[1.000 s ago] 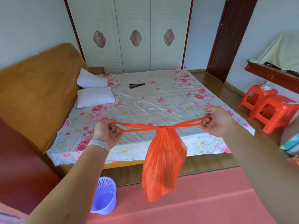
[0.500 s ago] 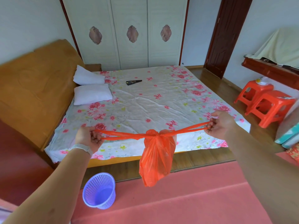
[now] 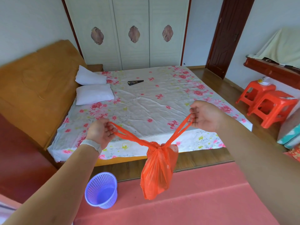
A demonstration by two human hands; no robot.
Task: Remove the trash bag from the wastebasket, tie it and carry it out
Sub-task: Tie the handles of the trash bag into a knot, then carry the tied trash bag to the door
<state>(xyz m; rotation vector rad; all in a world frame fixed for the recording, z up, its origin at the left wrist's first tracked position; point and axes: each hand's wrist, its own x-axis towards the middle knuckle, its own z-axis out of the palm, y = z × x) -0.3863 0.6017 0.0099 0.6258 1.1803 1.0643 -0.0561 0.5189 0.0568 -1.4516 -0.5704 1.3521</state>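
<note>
An orange trash bag (image 3: pixel 156 172) hangs in the air in front of me, knotted at its neck. Its two handle strips rise from the knot in a V. My left hand (image 3: pixel 100 133) is shut on the left strip, and my right hand (image 3: pixel 206 116) pinches the right strip, a little higher. The purple mesh wastebasket (image 3: pixel 101 190) stands on the floor below and left of the bag, with no bag in it.
A bed with a flowered sheet (image 3: pixel 146 108) fills the space ahead, with two white pillows (image 3: pixel 94 94) and a dark flat object (image 3: pixel 135 82). Two orange stools (image 3: pixel 267 103) stand at the right. A dark wooden door (image 3: pixel 227 36) is at the back right.
My hands have come closer together and risen, so the taut, level handle strips now slope in a V. The knotted bag has dropped lower.
</note>
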